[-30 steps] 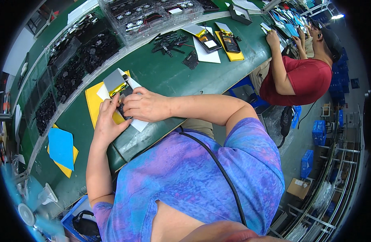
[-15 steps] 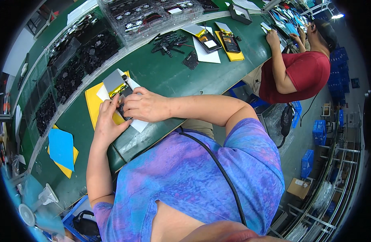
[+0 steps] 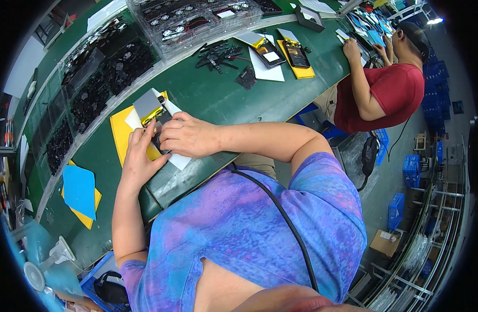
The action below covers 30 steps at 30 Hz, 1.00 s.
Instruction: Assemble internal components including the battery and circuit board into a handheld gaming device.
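A black handheld device housing (image 3: 157, 142) lies mostly hidden beneath my two hands, on white and yellow sheets. My left hand (image 3: 139, 155) grips its near left side, the thumb and fingers curved around it. From the right, my right hand (image 3: 189, 137) bears on the housing with bent fingers, their tips touching near the left fingertips. Whatever small part may be under those tips is hidden. A flat grey battery (image 3: 146, 106) with shiny yellow tape (image 3: 152, 116) sits at the far end of the housing. Beside it lies a yellow envelope-like sheet (image 3: 120, 131).
Two similar opened devices (image 3: 270, 55) (image 3: 297, 54) lie farther right, near a pile of black strips (image 3: 217, 55). Clear trays (image 3: 197, 26) of parts line the back. A blue sheet (image 3: 79, 192) is at left. A co-worker in a red shirt (image 3: 382, 96) stands at right.
My hands stay on the device with only a very slight shift of the fingers. The co-worker at right has leaned a little to the left.
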Motion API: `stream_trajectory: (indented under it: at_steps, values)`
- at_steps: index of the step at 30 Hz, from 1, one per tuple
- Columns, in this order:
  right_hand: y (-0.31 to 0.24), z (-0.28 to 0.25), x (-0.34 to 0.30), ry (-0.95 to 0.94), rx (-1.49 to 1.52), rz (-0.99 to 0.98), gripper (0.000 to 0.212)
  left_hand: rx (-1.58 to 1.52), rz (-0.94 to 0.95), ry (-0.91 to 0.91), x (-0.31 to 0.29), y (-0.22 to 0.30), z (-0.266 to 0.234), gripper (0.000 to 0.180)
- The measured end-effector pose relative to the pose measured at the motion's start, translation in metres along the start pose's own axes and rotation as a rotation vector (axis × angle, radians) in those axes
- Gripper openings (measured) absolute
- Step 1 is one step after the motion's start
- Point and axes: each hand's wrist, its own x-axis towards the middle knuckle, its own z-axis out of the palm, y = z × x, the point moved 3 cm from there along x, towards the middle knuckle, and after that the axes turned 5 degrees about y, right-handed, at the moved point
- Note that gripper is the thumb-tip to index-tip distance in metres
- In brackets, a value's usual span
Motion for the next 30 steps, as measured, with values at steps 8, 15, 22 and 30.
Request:
stream_trajectory:
  at_steps: [8, 15, 22, 30]
  values:
    - [0.001, -0.002, 0.0, -0.008, 0.0, -0.008, 0.017, -0.009, 0.063, 0.016, 0.001, 0.004, -0.002, 0.085]
    - [0.001, -0.003, -0.001, -0.01, 0.031, -0.005, 0.022, 0.017, 0.056, 0.005, 0.001, 0.008, -0.003, 0.078]
    - [0.001, -0.003, -0.001, -0.009, 0.038, 0.0, 0.022, 0.008, 0.071, 0.033, 0.001, 0.007, -0.003, 0.082]
    - [-0.003, -0.012, 0.001, 0.011, 0.027, 0.0, 0.03, -0.002, 0.038, 0.009, 0.001, 0.008, -0.004, 0.081]
